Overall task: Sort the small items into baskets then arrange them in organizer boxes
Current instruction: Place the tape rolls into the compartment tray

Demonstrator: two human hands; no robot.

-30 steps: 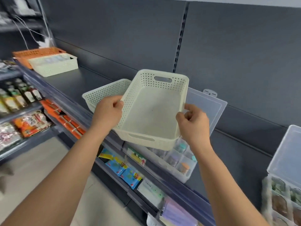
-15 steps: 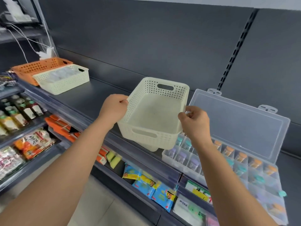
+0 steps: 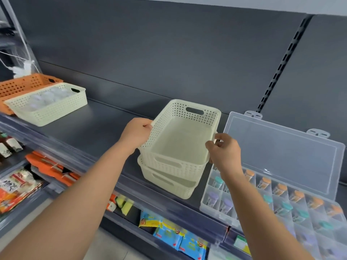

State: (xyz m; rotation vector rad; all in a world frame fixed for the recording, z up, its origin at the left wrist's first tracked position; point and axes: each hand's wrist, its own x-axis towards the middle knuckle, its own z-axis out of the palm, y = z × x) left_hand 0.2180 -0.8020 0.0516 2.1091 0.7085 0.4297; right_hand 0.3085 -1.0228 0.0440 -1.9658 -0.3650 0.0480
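An empty cream perforated basket (image 3: 180, 139) sits nested in a second cream basket (image 3: 167, 182) on the dark shelf (image 3: 90, 126). My left hand (image 3: 136, 133) grips the top basket's left rim. On the right rim, my right hand (image 3: 224, 151) pinches the edge. To the right lies an open clear organizer box (image 3: 272, 201); its compartments hold small items with orange, teal and purple caps. Its lid (image 3: 281, 152) leans back against the wall.
At the far left of the shelf stand a cream basket (image 3: 48, 104) holding clear items and an orange basket (image 3: 24, 85) behind it. Lower shelves carry snack packets (image 3: 178, 237) and orange packs (image 3: 50, 167). A dark back panel rises behind the shelf.
The basket in my hands has come down from mid-air and now sits nested in a second cream basket on the shelf. My view has shifted left, showing more of the organizer box.
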